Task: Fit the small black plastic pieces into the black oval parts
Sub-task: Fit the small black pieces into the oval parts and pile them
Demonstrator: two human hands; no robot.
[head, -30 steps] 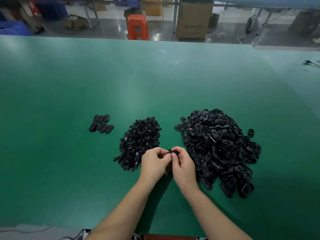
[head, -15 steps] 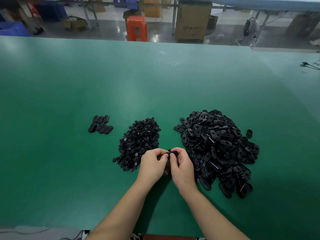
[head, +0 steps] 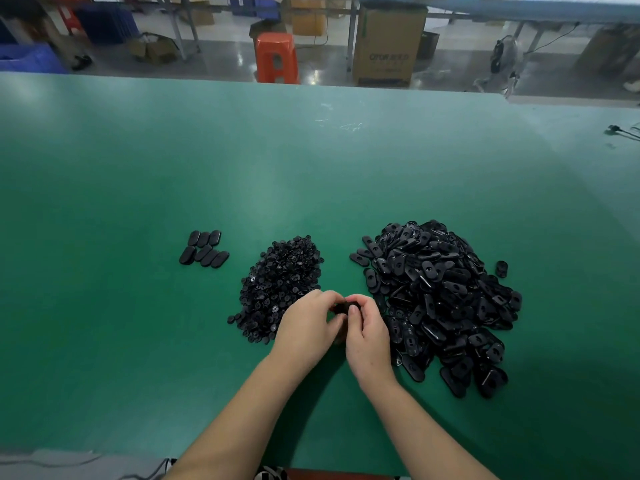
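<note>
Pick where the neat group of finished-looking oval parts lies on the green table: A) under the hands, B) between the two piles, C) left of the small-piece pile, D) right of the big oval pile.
C: the neat group of oval parts lies apart, left of the small-piece pile.

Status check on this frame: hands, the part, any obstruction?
Left hand and right hand both pinching one black oval part above the green table. Insert seating hidden by fingers. Nothing in the way.
</note>
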